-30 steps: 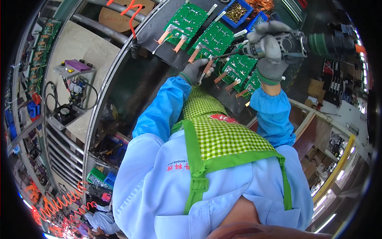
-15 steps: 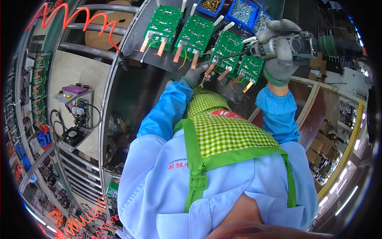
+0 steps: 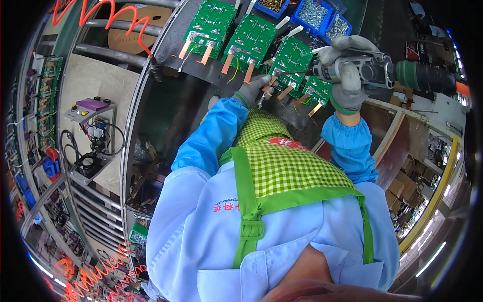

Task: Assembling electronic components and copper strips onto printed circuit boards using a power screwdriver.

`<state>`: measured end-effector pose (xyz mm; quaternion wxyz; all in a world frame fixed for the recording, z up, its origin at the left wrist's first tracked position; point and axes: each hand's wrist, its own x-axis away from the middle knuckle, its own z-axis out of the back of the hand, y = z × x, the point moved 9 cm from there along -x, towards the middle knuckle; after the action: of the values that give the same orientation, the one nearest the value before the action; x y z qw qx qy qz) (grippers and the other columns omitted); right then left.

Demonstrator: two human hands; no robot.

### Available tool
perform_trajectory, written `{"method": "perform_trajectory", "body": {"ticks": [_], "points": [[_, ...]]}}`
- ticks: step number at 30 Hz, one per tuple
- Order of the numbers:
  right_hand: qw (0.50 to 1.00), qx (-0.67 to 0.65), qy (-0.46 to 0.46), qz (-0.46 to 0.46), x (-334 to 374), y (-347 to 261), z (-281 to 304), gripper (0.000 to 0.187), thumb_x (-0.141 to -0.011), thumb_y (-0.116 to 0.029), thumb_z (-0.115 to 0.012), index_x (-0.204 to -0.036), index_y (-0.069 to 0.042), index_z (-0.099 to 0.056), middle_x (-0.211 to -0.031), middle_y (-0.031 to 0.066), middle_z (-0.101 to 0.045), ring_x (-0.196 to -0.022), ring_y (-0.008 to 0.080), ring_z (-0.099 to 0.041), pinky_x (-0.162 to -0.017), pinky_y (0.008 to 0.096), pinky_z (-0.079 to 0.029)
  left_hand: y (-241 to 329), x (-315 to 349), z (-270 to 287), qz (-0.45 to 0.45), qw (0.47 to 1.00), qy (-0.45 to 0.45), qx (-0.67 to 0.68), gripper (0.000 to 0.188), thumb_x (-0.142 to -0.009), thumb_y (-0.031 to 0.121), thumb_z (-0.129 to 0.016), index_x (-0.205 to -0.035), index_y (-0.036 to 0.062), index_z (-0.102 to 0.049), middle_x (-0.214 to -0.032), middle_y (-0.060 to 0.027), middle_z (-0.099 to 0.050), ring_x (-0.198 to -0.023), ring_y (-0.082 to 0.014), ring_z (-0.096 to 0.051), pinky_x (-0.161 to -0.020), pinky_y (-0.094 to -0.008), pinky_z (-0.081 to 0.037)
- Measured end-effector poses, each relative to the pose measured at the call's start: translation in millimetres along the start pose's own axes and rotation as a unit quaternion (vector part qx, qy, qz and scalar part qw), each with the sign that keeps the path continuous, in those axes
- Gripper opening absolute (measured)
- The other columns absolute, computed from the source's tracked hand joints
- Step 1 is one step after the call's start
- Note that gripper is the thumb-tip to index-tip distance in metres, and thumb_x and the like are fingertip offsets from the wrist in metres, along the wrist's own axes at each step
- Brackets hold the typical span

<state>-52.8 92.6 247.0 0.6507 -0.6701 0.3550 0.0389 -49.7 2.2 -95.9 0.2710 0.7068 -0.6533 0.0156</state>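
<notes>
My gloved right hand (image 3: 350, 83) is wrapped round a metal-bodied power screwdriver (image 3: 370, 69), held sideways. Its long thin bit points left, and the tip is close to a copper strip (image 3: 269, 84) on the third green circuit board (image 3: 292, 57) from the left. At that same strip, my gloved left hand (image 3: 250, 91) has its fingers closed around the end, partly hiding it. A small shiny metal piece (image 3: 260, 102) hangs just below those fingers; I cannot make out its kind. Further right lies a smaller-looking green board (image 3: 317, 92) with copper strips.
Two more green boards (image 3: 210, 25) (image 3: 250, 43) with copper strips lie on the dark bench to the left. Blue bins (image 3: 313, 16) of screws and small metal parts stand behind. A coiled orange hose (image 3: 126, 21) hangs at upper left, near a bench-top device (image 3: 93, 133).
The view has shifted slightly, so the boards and bins sit a little further right. My left fingers reach a bit further over the copper strip. The screwdriver stays in my right hand.
</notes>
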Motion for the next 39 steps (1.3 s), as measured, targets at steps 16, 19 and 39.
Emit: {"method": "perform_trajectory", "body": {"ticks": [16,19,39], "points": [[0.997,0.011,0.068,-0.019,0,7,20,0.031,-0.079,-0.013,-0.062,-0.105,-0.003,-0.049,-0.088,0.0114,-0.06,-0.071,0.0188,-0.061,-0.058,0.0306,-0.052,0,0,-13,-0.049,0.998,0.036,-0.031,0.03,-0.091,0.026,-0.049,-0.103,-0.0007,-0.053,-0.075,-0.0049,-0.052,-0.065,-0.0103,-0.047,-0.059,-0.0245,-0.042],[0.997,0.03,0.053,-0.052,1,8,15,0.035,-0.078,-0.015,-0.059,-0.11,-0.005,-0.05,-0.09,0.0127,-0.058,-0.073,0.023,-0.06,-0.061,0.0378,-0.053,1,-1,-9,-0.06,0.998,0.012,-0.02,0.03,-0.09,0.026,-0.05,-0.104,-0.001,-0.053,-0.077,-0.0058,-0.053,-0.066,-0.0109,-0.049,-0.058,-0.0244,-0.043],[0.995,0.071,0.068,0.002,3,-33,44,0.044,-0.076,-0.021,-0.059,-0.112,0.002,-0.048,-0.097,0.0175,-0.06,-0.073,0.0239,-0.063,-0.065,0.0395,-0.055,-4,9,26,0.013,0.986,-0.02,-0.163,0.042,-0.089,0.02,-0.05,-0.127,0.0032,-0.042,-0.106,-0.0086,-0.058,-0.081,-0.0133,-0.057,-0.064,-0.0244,-0.049]]}}
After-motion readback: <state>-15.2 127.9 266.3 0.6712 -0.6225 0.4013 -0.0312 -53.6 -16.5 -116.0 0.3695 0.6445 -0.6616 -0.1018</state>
